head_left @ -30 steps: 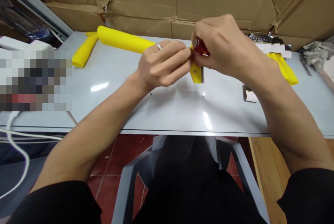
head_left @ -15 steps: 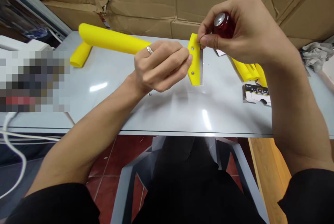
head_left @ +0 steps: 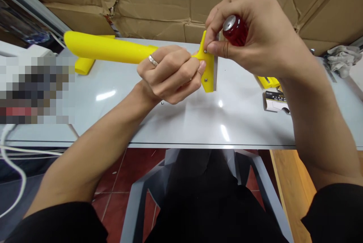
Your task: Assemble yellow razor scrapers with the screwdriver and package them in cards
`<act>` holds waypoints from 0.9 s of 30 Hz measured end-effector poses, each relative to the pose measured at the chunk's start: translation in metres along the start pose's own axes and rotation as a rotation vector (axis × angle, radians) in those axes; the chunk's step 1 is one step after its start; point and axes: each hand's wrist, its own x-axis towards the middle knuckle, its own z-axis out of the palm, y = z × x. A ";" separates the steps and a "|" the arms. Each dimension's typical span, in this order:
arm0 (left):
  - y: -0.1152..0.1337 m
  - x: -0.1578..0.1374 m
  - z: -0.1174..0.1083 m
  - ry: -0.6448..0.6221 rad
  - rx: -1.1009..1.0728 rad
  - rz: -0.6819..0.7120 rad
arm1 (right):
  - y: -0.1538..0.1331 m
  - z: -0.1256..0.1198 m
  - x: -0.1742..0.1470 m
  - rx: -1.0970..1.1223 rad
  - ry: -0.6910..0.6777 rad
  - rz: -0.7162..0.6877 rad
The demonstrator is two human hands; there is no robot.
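Observation:
My left hand (head_left: 171, 75), with a ring on one finger, is wrapped round the neck of a yellow scraper (head_left: 104, 47). The scraper's long handle points left, and a thin metal blade (head_left: 215, 75) runs along its head. One screw (head_left: 206, 80) sits low on the head. My right hand (head_left: 252, 31) is closed round a red screwdriver handle (head_left: 235, 29) lying across its palm; the shaft is hidden. Its thumb and forefinger pinch at the upper screw hole of the head, where a small bit of metal shows.
Another yellow handle (head_left: 83, 66) lies at the back left. More yellow parts (head_left: 269, 82) and a small black-and-white box (head_left: 275, 101) are at right. Left of centre a tiny metal piece (head_left: 162, 103) rests on the white table (head_left: 184, 126). Cardboard (head_left: 153, 5) stands behind.
Both hands have shifted slightly left with the scraper. The scraper has turned a little, and the right fingertips now cover the upper hole of its head.

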 end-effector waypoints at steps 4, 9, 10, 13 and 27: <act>-0.009 0.000 0.002 0.003 0.022 0.019 | -0.009 0.006 -0.002 -0.114 0.009 0.098; -0.017 0.008 0.008 0.030 0.131 0.149 | -0.018 0.010 -0.005 -0.135 0.037 0.098; -0.016 0.010 0.009 0.016 0.155 0.184 | -0.018 0.009 -0.005 -0.105 0.028 0.085; -0.009 0.015 0.009 -0.044 0.248 0.268 | -0.016 0.004 -0.007 0.079 -0.005 0.088; -0.003 0.011 0.003 -0.113 0.121 0.168 | -0.012 0.004 -0.005 0.353 0.005 0.407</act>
